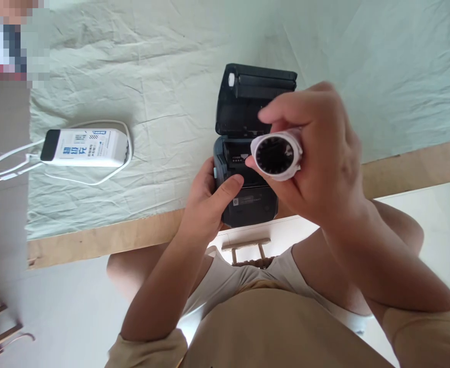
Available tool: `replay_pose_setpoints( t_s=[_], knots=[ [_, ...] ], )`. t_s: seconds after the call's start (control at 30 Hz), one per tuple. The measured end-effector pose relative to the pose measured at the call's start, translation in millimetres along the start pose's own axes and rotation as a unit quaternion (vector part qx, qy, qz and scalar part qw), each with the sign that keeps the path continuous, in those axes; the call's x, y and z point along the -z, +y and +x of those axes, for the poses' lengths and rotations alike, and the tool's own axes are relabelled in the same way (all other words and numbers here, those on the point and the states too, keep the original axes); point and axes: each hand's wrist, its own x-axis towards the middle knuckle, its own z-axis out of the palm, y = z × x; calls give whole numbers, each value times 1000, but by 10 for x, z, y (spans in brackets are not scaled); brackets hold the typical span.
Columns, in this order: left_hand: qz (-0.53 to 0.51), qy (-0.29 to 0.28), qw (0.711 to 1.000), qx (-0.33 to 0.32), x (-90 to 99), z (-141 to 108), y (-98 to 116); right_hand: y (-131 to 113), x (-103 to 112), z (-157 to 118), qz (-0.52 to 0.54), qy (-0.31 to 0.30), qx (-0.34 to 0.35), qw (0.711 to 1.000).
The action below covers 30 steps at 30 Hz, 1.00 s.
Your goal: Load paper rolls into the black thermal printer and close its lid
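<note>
A dark printer-like device lies at the table's front edge, its lid swung open away from me. A roller with a white end shows inside the lid. My left hand grips the device's left side, thumb on top near the open compartment. Above the device's right side, my right hand holds a white roll with a dark, round hollow end facing the camera. The index finger of that hand is raised off the roll. The roll hides part of the compartment.
A white power bank-like block with a black end and white cables lies on the left of the pale green cloth. The wooden table edge runs before my lap. A pixelated patch covers the top left corner.
</note>
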Motion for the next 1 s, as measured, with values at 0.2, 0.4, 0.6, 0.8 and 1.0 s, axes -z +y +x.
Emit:
replay_pose_setpoints(
  t_s=[0.2,0.4,0.6,0.8,1.0],
  knots=[
    [10,0,1000,11,0,12,-13,-22,-2,-25,9,-62,-81,995],
    [-4,11,1000,18,-16,13,10,-22,76,-4,3,-119,-59,991],
    [0,17,1000,19,-23,-4,15,2,104,-40,-23,-126,-27,991],
    [2,4,1000,15,-17,7,10,100,59,-124,-49,-119,-42,991],
    [-2,-6,1000,19,-24,13,25,29,107,-75,17,-122,-81,989]
  ],
)
